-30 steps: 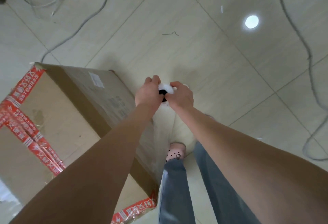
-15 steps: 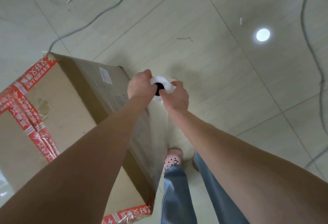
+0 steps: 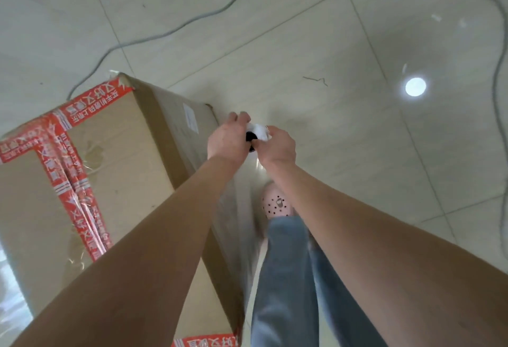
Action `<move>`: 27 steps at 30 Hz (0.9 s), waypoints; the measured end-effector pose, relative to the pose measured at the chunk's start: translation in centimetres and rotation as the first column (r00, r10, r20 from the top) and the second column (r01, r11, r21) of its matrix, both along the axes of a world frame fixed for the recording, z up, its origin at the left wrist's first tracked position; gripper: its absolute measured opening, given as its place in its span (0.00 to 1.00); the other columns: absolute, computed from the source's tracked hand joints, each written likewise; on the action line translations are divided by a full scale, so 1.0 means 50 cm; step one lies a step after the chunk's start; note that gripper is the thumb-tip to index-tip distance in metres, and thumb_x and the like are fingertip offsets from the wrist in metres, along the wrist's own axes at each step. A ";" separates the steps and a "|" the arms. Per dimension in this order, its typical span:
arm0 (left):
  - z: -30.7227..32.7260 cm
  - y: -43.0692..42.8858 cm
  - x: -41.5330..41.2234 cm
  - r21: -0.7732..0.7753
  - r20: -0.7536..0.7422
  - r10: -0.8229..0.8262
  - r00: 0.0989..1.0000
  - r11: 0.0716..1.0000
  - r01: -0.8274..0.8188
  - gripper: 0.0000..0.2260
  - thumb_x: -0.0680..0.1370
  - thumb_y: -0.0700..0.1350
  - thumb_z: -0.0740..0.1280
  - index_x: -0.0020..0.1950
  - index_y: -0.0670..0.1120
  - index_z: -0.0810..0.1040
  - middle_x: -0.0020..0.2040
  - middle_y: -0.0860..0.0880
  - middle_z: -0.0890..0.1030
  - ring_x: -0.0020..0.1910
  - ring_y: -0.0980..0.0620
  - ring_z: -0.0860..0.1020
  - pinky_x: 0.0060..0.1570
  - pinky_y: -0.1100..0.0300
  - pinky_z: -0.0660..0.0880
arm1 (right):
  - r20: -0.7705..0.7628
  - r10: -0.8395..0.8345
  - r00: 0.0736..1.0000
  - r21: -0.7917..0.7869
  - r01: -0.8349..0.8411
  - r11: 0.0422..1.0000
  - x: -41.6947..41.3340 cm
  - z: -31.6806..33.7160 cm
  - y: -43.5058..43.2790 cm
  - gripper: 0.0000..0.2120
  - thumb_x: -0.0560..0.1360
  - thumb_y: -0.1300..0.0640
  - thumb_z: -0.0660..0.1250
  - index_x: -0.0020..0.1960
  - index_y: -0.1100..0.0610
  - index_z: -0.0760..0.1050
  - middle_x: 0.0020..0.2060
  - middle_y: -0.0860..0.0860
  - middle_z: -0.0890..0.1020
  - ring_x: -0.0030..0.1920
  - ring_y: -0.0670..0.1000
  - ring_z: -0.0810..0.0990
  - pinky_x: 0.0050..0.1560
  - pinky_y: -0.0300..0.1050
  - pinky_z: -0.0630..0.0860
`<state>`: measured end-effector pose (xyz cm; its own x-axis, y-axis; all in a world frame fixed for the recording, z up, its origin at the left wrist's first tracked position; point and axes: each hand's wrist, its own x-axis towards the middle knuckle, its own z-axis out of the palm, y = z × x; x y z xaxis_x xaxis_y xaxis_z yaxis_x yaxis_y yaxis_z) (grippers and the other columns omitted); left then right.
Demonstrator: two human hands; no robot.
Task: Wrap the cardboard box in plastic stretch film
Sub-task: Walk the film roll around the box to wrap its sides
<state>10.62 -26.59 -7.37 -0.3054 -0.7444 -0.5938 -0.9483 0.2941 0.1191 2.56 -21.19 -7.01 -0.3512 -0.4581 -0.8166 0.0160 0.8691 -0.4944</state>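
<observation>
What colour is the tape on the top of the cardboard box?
The tape is red with white printed characters; the head view shows it.

Left of the fingers (image 3: 240, 119), the brown cardboard box with red printed tape (image 3: 118, 154) blocks passage. Right of them and beyond, the pale tiled floor (image 3: 357, 154) lies open. Thin grey cables (image 3: 192, 21) trail well beyond. Below stands a pink perforated shoe (image 3: 276, 205).

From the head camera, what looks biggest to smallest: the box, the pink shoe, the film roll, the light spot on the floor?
1. box
2. shoe
3. roll and light spot: about alike; the roll is mostly covered, so I won't rank them.
</observation>
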 end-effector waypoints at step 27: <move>-0.006 -0.197 0.007 0.114 -0.062 -0.113 0.992 0.986 0.119 0.17 0.75 0.38 0.64 0.63 0.46 0.71 0.57 0.46 0.73 0.50 0.43 0.77 0.38 0.55 0.69 | -0.035 0.223 0.974 0.068 -0.220 0.973 -0.003 -0.003 -0.189 0.18 0.75 0.58 0.64 0.64 0.51 0.72 0.56 0.50 0.80 0.45 0.48 0.72 0.44 0.39 0.67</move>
<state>10.97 -36.45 -7.65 -0.4204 -0.6284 -0.6545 -0.8996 0.3824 0.2107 2.41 -30.62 -7.14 -0.2811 -0.4761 -0.8333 -0.2001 0.8783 -0.4343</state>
